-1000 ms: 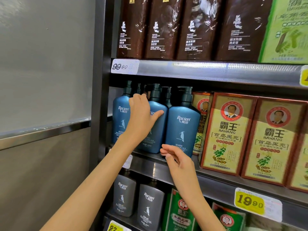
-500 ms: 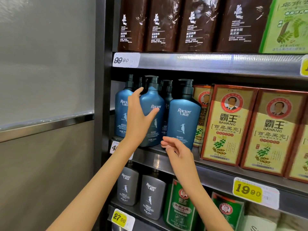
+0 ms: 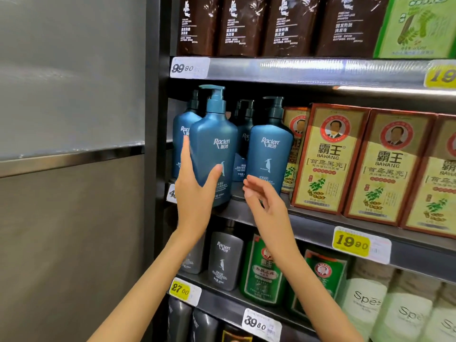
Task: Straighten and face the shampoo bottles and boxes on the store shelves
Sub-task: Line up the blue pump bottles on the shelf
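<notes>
Between left hand [image 3: 195,193] thumb and fingers: one blue pump bottle [image 3: 217,134], gripped low, forward of its row, base at the shelf lip [image 3: 308,225]. Four blue bottles counted: one behind left fingers [image 3: 180,124], one set back [image 3: 243,134], one above right hand [image 3: 269,154]. Right hand [image 3: 266,206] loose, fingers half spread, holding nothing. Beyond it: three yellow boxes [image 3: 325,164] fronting, a fourth recessed. Pump head just under upper shelf [image 3: 296,70]; little headroom.
</notes>
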